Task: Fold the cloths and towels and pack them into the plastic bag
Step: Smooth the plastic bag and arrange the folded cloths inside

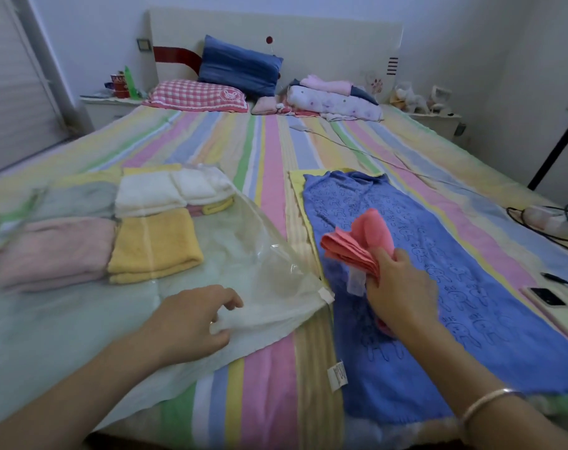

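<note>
Pinching the edge of the plastic bag [260, 254] with the left hand [191, 323]. Gripping a folded pink cloth [357, 241] in the right hand [403, 290], just right of the bag, above a blue towel [455, 287].

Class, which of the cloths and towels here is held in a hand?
The folded coral-pink cloth, gripped by the right hand over the blue towel; all others lie in the plastic bag or on the bed.

One plastic bag [276, 254] lies toward the bed's [269, 141] left edge, showing five folded towels: grey [78, 198], pink [55, 251], yellow [156, 245], two white [149, 193] [198, 183]. One blue towel [438, 287], one yellow towel [297, 196], one pink cloth [357, 245]. Two pillows [240, 68] [198, 95] at the head edge; one phone [544, 297] near the right edge.
</note>
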Demonstrator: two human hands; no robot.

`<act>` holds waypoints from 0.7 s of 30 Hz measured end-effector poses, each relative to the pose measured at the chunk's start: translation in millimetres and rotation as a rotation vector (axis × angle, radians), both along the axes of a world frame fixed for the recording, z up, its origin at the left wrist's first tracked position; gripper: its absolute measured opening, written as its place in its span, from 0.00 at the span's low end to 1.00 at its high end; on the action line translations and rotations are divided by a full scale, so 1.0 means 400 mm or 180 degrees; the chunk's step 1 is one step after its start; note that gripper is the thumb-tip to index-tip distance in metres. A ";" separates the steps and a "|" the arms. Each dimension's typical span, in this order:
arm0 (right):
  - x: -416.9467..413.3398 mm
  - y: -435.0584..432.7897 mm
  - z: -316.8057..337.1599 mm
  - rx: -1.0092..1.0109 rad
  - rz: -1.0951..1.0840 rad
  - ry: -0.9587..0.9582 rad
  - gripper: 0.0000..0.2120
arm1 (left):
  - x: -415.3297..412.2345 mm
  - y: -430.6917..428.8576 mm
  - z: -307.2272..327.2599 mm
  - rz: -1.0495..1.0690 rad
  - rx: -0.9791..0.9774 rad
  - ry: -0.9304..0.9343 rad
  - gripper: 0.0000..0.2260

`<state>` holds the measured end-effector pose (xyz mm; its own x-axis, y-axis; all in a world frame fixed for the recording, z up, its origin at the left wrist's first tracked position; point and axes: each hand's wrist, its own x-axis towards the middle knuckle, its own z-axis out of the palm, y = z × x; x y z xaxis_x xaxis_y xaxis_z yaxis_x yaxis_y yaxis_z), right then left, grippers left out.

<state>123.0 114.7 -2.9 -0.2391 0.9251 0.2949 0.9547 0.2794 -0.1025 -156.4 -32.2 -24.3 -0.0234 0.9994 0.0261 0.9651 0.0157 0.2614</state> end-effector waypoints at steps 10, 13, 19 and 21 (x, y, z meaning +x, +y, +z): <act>-0.150 -0.274 0.059 0.0987 0.2726 0.0748 0.26 | -0.088 -0.017 0.057 0.1150 0.0376 -0.1649 0.03; -0.168 -0.267 0.008 0.1171 0.3250 -0.0093 0.20 | -0.084 -0.018 0.090 0.1295 0.0588 -0.2384 0.07; -0.161 -0.242 -0.036 0.0356 0.2887 -0.1024 0.17 | -0.049 -0.034 0.146 0.1101 0.0983 -0.2689 0.06; -0.179 -0.247 -0.014 0.0068 0.2795 -0.0923 0.16 | -0.025 -0.037 0.166 0.0919 0.1049 -0.2595 0.05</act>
<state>51.4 15.8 -8.3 -0.9193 0.3720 0.1288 0.3869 0.9142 0.1210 -166.5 -47.0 42.1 -0.4064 0.8970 0.1739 0.4509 0.0313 0.8920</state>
